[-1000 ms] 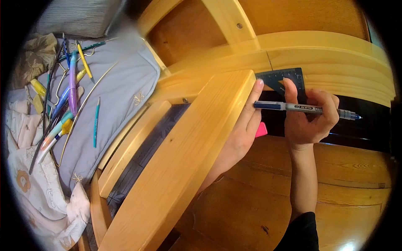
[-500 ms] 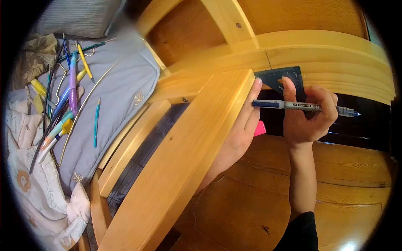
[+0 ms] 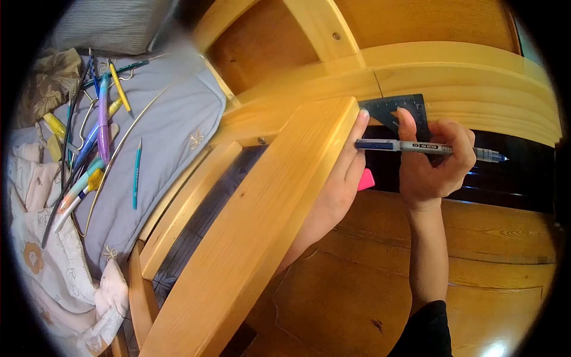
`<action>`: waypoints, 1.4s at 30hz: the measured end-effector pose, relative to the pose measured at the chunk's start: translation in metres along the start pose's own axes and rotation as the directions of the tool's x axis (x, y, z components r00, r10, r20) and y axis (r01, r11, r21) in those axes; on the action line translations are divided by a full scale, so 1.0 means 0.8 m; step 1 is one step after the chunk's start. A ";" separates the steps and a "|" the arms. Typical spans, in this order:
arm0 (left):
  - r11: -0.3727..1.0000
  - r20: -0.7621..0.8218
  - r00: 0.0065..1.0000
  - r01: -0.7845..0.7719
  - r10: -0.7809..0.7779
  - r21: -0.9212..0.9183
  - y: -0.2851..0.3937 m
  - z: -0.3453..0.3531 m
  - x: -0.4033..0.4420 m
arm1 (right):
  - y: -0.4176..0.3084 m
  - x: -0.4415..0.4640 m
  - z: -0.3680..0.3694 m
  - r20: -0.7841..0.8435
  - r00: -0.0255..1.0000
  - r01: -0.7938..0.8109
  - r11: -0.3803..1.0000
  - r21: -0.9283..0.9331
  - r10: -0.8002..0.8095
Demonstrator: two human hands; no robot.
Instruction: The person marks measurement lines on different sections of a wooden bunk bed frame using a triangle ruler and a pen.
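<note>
So the right hand [image 3: 439,169] has the roller pen [image 3: 416,146] tucked across the palm in its curled fingers, tip pointing away from the left hand, probably so the thumb's free for the black set square [image 3: 419,113]. That sits right by the thumb, over the curved wood rail [image 3: 488,89], likely being steadied. The left hand [image 3: 333,199] is half behind the plank [image 3: 256,214], fingertips by the square's near corner, pink thing [image 3: 366,179] just beside; can't tell if it's gripping anything.

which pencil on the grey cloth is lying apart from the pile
The teal pencil nearest the wooden slat, touching no other; the rest lie bunched among pens.
</note>
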State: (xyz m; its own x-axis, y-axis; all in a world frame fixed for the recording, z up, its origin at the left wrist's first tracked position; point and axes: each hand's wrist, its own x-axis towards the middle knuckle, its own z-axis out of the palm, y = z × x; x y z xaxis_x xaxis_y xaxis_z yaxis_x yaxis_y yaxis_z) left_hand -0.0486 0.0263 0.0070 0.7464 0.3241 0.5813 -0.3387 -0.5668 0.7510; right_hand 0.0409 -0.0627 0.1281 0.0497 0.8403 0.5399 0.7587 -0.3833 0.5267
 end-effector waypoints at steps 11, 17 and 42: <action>1.000 -0.015 1.000 -0.007 0.007 0.013 0.001 0.009 -0.003 | -0.001 0.001 0.001 -0.006 1.000 0.000 1.000 0.016 0.000; 1.000 -0.041 0.999 -0.024 0.024 0.017 -0.001 0.012 -0.003 | 0.000 0.000 0.003 -0.016 1.000 -0.011 0.999 0.036 0.012; 0.998 0.043 0.999 0.014 -0.011 -0.058 -0.001 0.007 -0.004 | -0.002 0.001 0.003 -0.012 1.000 -0.025 1.000 0.018 0.025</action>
State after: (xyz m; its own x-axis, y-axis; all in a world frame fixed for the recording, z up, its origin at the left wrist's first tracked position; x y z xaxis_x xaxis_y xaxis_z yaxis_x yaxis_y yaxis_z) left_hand -0.0473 0.0212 0.0030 0.7742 0.2972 0.5589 -0.3615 -0.5171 0.7758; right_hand 0.0414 -0.0601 0.1261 0.0605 0.8257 0.5608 0.7691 -0.3967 0.5011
